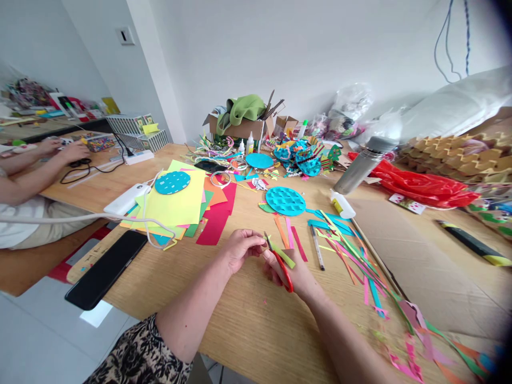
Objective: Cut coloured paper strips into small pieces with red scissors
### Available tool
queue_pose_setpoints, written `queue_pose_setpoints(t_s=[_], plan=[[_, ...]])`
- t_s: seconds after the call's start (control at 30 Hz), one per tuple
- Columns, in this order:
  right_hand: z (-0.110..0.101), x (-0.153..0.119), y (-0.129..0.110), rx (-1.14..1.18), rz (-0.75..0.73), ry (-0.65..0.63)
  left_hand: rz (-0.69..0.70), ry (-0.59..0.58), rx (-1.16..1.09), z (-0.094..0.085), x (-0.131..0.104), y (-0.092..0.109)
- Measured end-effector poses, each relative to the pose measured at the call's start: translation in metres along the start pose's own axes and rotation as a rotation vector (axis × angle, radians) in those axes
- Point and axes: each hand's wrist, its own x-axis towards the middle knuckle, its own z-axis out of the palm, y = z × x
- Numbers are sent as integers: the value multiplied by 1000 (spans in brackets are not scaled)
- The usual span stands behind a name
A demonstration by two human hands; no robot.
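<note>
My right hand [290, 271] is wrapped round red-handled scissors [286, 274], whose blades point up toward my left hand. A yellow-green paper strip [285, 258] lies across the scissors beside that hand. My left hand [245, 248] is closed in a pinch near the blade tips, and what sits between its fingertips is too small to make out. Orange, pink and red paper strips [298, 244] lie just beyond my hands. Behind them is a round blue piece with a raised pattern [285, 201].
Stacked coloured paper [188, 200], a power strip [127, 198] and a black phone [107, 269] are at the left. To the right are a pen [317, 248], glue bottle [342, 205], metal flask [362, 168], cardboard [424, 256] and cutter [474, 242]. A person's hands [74, 152] are far left.
</note>
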Motion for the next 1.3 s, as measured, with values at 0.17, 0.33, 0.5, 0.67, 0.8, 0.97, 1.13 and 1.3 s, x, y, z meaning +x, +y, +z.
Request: queue_pose_setpoints(t_s=[0.17,0.33,0.5,0.67,0.8,0.97,1.13,1.3], plan=[[0,0,0,-30,13,14,8,5,11,0,0,0],[-1,0,3,-45,19,-10,4,30,29,0,-1,0],[1,1,4,-27,69,-9,7,25,39,1,-1,1],[1,1,3,-20,96,-9,3,20,42,1,-1,1],[1,1,3,-29,98,-9,9,14,45,1,-1,0],[1,2,4,-23,97,-10,8,11,43,1,-1,0],[1,1,1,-46,104,-6,18,10,37,1,-1,0],[1,2,2,-38,97,-2,19,2,27,1,0,-1]])
